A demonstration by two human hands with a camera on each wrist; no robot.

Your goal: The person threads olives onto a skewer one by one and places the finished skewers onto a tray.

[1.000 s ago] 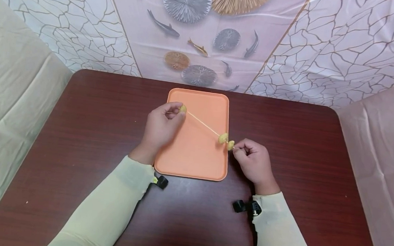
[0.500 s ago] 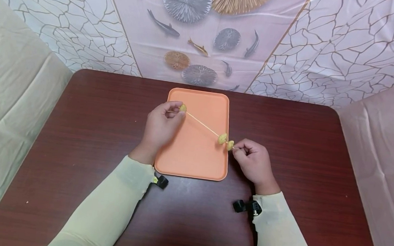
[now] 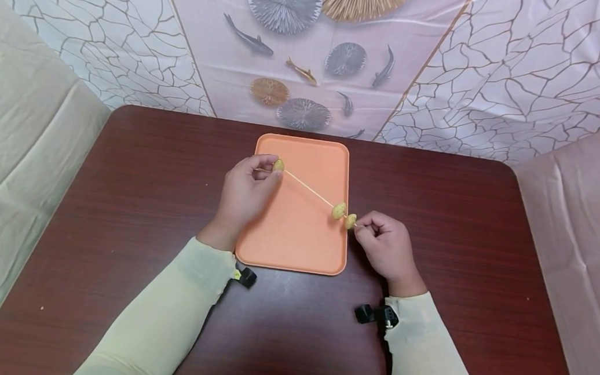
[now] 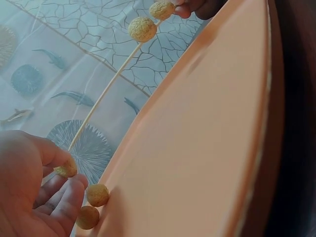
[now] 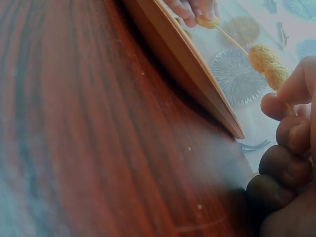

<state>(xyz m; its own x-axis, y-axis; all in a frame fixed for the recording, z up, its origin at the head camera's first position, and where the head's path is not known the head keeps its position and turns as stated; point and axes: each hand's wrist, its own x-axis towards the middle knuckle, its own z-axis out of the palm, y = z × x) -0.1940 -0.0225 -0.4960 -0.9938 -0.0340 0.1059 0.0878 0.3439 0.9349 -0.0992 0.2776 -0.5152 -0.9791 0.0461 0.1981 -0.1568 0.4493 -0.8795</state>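
Observation:
A thin wooden skewer [image 3: 307,188] slants above the orange tray [image 3: 293,239]. Two yellow-brown, wrinkled balls [image 4: 142,29] are threaded on it close to the right hand. That hand [image 3: 387,246] pinches the skewer's near end, just past the tray's right edge, with its other fingers curled. At the far end, the left hand [image 3: 249,193] pinches another such ball [image 4: 65,168] between thumb and fingers, at the skewer's tip. In the left wrist view, two loose balls [image 4: 98,195] lie on the tray beside the left fingers; the left hand hides them in the head view.
The tray lies on a dark reddish-brown wooden table [image 3: 449,221], near its back edge. Behind stands a patterned cloth backdrop [image 3: 309,54], with plain pale cloth [image 3: 27,133] at the sides. Small black cameras [image 3: 374,315] sit on both wrists.

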